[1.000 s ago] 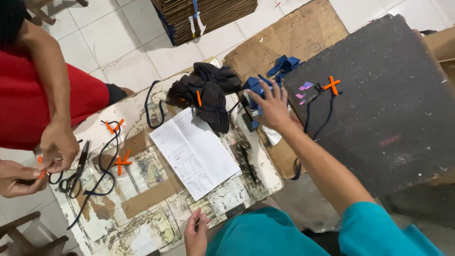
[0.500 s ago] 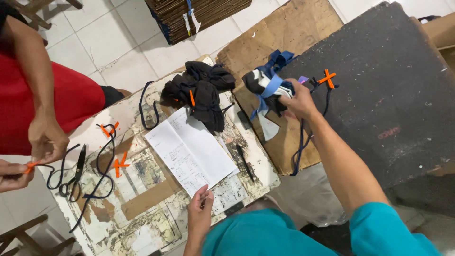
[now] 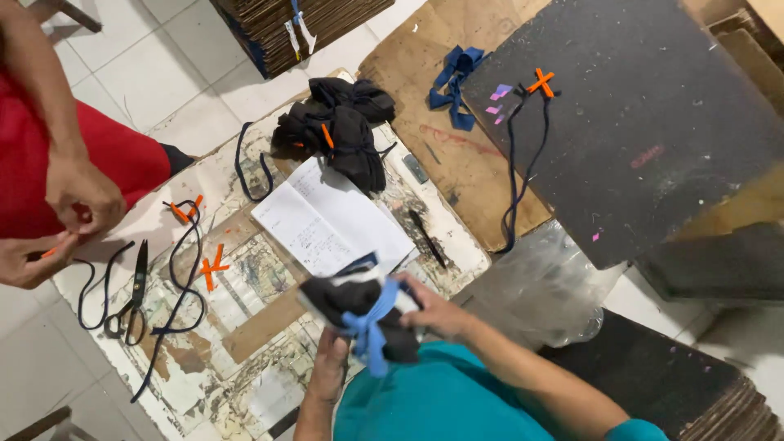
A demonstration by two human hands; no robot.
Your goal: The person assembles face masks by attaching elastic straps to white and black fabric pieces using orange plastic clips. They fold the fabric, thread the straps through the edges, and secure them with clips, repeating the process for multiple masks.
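Tiled floor, worn paper-covered counter [image 3: 245,343]. Nearest, at 6 o'clock, right hand [image 3: 437,310] and left hand [image 3: 331,359] both closed around a dark cloth bundle [image 3: 359,314] tied with blue ribbon [image 3: 367,331], held above counter edge. Open notebook [image 3: 331,220] just beyond at 12. Black cloth pile [image 3: 339,131] farther. Co-worker's hands [image 3: 77,192] at 9 o'clock.

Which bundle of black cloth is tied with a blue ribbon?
The one held in the hands, left hand and right hand: the blue-tied bundle. The other bundle lies on the table with an orange tie.
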